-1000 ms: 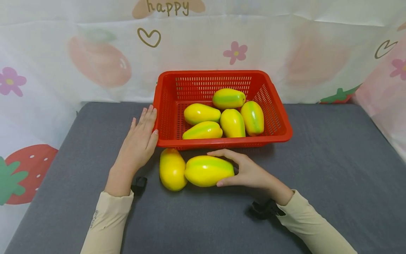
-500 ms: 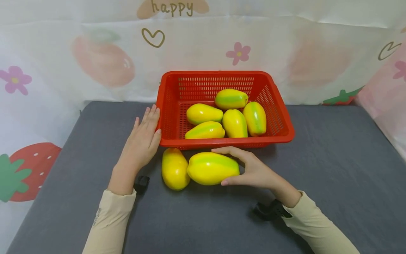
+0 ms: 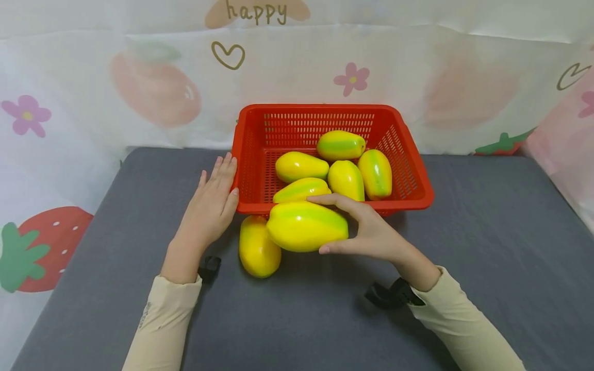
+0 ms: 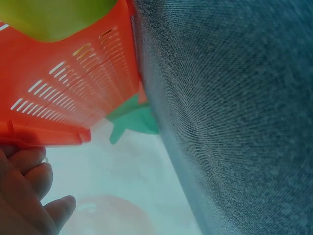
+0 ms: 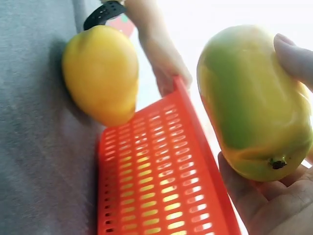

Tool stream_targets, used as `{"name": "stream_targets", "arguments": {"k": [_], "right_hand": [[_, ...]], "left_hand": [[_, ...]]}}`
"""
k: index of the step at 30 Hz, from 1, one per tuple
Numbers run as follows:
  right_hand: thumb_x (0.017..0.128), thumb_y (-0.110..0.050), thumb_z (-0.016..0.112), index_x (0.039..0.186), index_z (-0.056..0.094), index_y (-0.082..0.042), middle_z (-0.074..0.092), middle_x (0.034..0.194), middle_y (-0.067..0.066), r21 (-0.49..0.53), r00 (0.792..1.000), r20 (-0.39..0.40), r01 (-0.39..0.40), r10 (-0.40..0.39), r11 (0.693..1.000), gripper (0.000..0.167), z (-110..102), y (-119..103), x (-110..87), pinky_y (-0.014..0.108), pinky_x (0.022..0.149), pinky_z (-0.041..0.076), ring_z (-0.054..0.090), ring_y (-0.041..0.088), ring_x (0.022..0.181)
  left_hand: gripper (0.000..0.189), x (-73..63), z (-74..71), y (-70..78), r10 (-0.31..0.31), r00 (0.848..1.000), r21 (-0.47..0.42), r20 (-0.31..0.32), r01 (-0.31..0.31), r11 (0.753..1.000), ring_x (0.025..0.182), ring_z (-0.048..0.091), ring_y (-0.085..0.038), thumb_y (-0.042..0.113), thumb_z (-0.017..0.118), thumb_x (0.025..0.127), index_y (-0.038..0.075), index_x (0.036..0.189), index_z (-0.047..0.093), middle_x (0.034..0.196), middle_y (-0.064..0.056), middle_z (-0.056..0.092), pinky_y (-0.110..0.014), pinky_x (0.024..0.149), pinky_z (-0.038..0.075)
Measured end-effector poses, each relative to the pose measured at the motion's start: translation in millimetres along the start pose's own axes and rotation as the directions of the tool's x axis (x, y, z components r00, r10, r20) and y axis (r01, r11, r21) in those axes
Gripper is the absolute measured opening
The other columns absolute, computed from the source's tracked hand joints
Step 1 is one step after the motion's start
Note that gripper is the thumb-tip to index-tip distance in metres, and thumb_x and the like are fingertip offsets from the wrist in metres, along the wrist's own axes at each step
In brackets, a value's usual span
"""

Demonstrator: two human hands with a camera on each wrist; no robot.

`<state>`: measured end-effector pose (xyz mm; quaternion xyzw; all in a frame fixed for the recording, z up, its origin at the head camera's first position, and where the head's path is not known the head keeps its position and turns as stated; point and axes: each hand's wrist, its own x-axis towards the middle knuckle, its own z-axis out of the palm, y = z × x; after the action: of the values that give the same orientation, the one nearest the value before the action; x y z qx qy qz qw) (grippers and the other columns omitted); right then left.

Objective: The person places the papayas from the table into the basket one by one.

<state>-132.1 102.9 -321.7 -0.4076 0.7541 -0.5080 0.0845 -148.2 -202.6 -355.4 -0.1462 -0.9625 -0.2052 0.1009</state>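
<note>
My right hand (image 3: pixel 371 232) grips a yellow-green papaya (image 3: pixel 306 226) between thumb and fingers. It is raised off the table at the front of the red basket (image 3: pixel 320 107) and overlaps the front rim in the head view. In the right wrist view the papaya's dark stem end (image 5: pixel 278 163) faces the camera. My left hand (image 3: pixel 206 211) lies against the basket's left side with its fingers extended along the rim. Another papaya (image 3: pixel 259 252), yellower, lies on the table by the basket's front left corner.
Several papayas (image 3: pixel 341 145) lie inside the basket, mostly toward its right and front. The grey cloth-covered table (image 3: pixel 487 247) extends on both sides. A printed curtain (image 3: pixel 287 67) hangs right behind the basket. Black straps (image 3: pixel 394 293) are on both wrists.
The right hand has lifted the papaya off the table, up toward the basket's front rim and away from the other papaya. The left hand stays at the basket; the head view shifts slightly.
</note>
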Motion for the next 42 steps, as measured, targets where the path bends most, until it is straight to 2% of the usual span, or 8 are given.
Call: {"name": "stream_targets", "arguments": {"k": [4, 10, 15, 21, 26, 31, 38, 42], "right_hand": [[0.074, -0.015, 0.081, 0.135, 0.048, -0.008, 0.051, 0.133, 0.000, 0.014, 1.000, -0.022, -0.012, 0.012, 1.000, 0.070, -1, -2, 7.2, 0.044, 0.099, 0.038, 0.045, 0.017, 0.116], [0.075, -0.014, 0.080, 0.136, 0.047, -0.010, 0.050, 0.134, -0.001, 0.058, 0.996, -0.084, -0.038, 0.043, 0.998, 0.070, -1, 0, 20.1, 0.043, 0.097, 0.041, 0.046, 0.016, 0.114], [0.077, -0.017, 0.078, 0.138, 0.047, -0.013, 0.048, 0.134, -0.002, 0.061, 0.984, -0.153, -0.078, 0.087, 0.995, 0.068, -2, 3, 30.3, 0.043, 0.099, 0.038, 0.044, 0.015, 0.116], [0.080, -0.016, 0.075, 0.138, 0.046, -0.013, 0.047, 0.137, -0.003, 0.136, 0.965, -0.198, -0.147, 0.173, 0.980, 0.065, -3, 7, 44.2, 0.038, 0.100, 0.039, 0.046, 0.016, 0.116], [0.080, -0.019, 0.075, 0.138, 0.047, -0.018, 0.050, 0.132, -0.003, 0.204, 0.947, -0.211, -0.202, 0.244, 0.958, 0.064, -2, 10, 55.8, 0.038, 0.097, 0.041, 0.049, 0.017, 0.112], [0.081, -0.020, 0.074, 0.138, 0.047, -0.020, 0.051, 0.132, -0.003, 0.247, 0.940, -0.208, -0.217, 0.271, 0.944, 0.064, 2, 9, 67.5, 0.038, 0.095, 0.042, 0.050, 0.018, 0.110], [0.081, -0.023, 0.074, 0.137, 0.047, -0.019, 0.052, 0.131, -0.004, 0.228, 0.934, -0.224, -0.227, 0.278, 0.947, 0.062, 4, 10, 79.9, 0.038, 0.096, 0.041, 0.050, 0.017, 0.111], [0.081, -0.026, 0.074, 0.138, 0.047, -0.019, 0.051, 0.131, -0.003, 0.209, 0.913, -0.237, -0.286, 0.332, 0.935, 0.063, 6, 11, 87.9, 0.038, 0.096, 0.041, 0.049, 0.017, 0.111]], "left_hand": [[0.059, 0.6, -0.3, 0.7, 0.006, 1.000, 0.000, -0.003, -0.006, 1.000, 0.144, 0.007, -0.025, 0.026, 0.032, 0.099, 0.003, 0.151, 0.015, 0.157, -0.011, 0.013, -0.052, 0.113, 0.007], [0.060, 0.4, -0.6, 1.3, 0.005, 1.000, -0.002, 0.001, -0.005, 1.000, 0.144, 0.007, -0.026, 0.026, 0.033, 0.099, 0.003, 0.151, 0.015, 0.157, -0.011, 0.013, -0.053, 0.113, 0.007], [0.060, 0.0, 1.1, 1.3, 0.001, 1.000, -0.001, 0.008, -0.001, 1.000, 0.144, 0.007, -0.026, 0.026, 0.034, 0.098, 0.003, 0.151, 0.015, 0.157, -0.010, 0.012, -0.052, 0.113, 0.006], [0.060, -0.7, 2.2, 1.6, 0.007, 1.000, -0.005, 0.003, -0.007, 1.000, 0.144, 0.007, -0.026, 0.025, 0.034, 0.098, 0.003, 0.151, 0.014, 0.157, -0.011, 0.012, -0.052, 0.113, 0.006], [0.059, -0.5, 2.7, 1.0, 0.022, 1.000, 0.000, -0.009, -0.022, 1.000, 0.144, 0.007, -0.025, 0.025, 0.033, 0.099, 0.003, 0.151, 0.015, 0.157, -0.011, 0.013, -0.052, 0.113, 0.006], [0.059, -0.9, 1.7, 0.7, 0.021, 1.000, 0.001, -0.015, -0.021, 1.000, 0.144, 0.008, -0.026, 0.025, 0.033, 0.099, 0.002, 0.151, 0.016, 0.156, -0.012, 0.013, -0.052, 0.113, 0.006], [0.059, -1.0, 1.1, 0.9, 0.019, 1.000, 0.000, -0.015, -0.019, 1.000, 0.144, 0.007, -0.026, 0.025, 0.033, 0.099, 0.002, 0.151, 0.016, 0.156, -0.012, 0.014, -0.052, 0.113, 0.007], [0.058, -1.7, 0.7, 0.1, 0.015, 1.000, 0.002, -0.015, -0.015, 1.000, 0.144, 0.007, -0.026, 0.025, 0.033, 0.100, 0.003, 0.151, 0.015, 0.157, -0.011, 0.013, -0.052, 0.113, 0.006]]}}
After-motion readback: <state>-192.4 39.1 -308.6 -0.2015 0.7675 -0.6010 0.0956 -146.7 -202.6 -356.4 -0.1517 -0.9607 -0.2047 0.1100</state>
